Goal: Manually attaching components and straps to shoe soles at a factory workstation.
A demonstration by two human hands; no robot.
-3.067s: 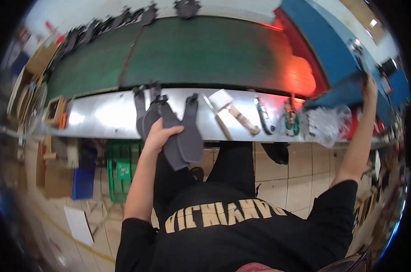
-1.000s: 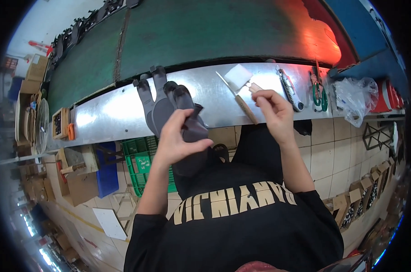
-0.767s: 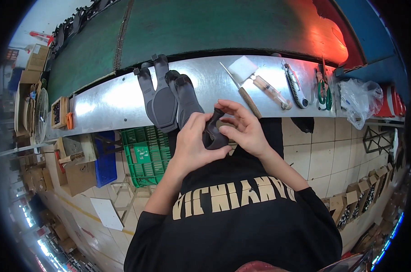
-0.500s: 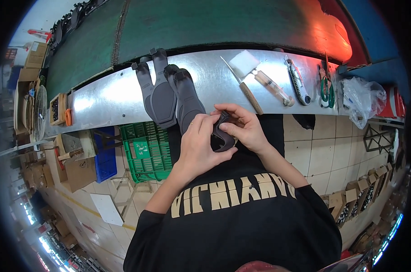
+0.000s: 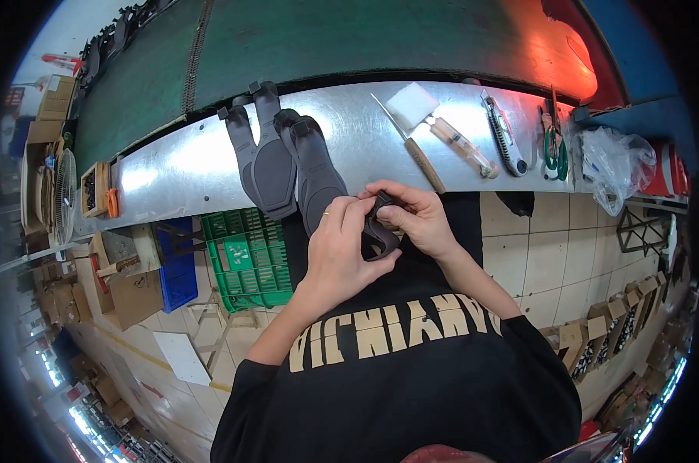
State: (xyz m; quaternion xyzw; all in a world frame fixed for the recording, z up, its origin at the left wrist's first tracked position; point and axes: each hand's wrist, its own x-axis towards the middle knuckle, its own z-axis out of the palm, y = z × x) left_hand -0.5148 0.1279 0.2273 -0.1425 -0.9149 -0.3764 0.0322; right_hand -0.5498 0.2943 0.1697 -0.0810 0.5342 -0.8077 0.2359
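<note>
**Dark shoe pinched between two hands at the bench edge**

The right hand's point(image 5: 419, 220) thumb and fingers pinch the upper end of a dark shoe point(image 5: 374, 228); the left hand point(image 5: 338, 251) curls around its other side, thumb beneath. The left hand appears to steady it. The shoe's far side is hidden by the fingers. It is held in the air, just in front of the steel bench's point(image 5: 180, 170) near edge, close to the torso.

Beside the left hand, dark sandals point(image 5: 274, 176) lie soles up, overlapping, their lower ends past that edge; whether the nearest one touches the hand, I cannot tell. Rightward, a knife point(image 5: 425, 166), a brush point(image 5: 412, 104), a cutter point(image 5: 506, 139) and scissors point(image 5: 553, 154) lie apart, most handles toward the person, probably for easy reach. A stretch of steel separates sandals from knife. The sandals leave the left elbow's side less room along the edge; beyond the bench runs a green belt point(image 5: 342, 38).
</note>
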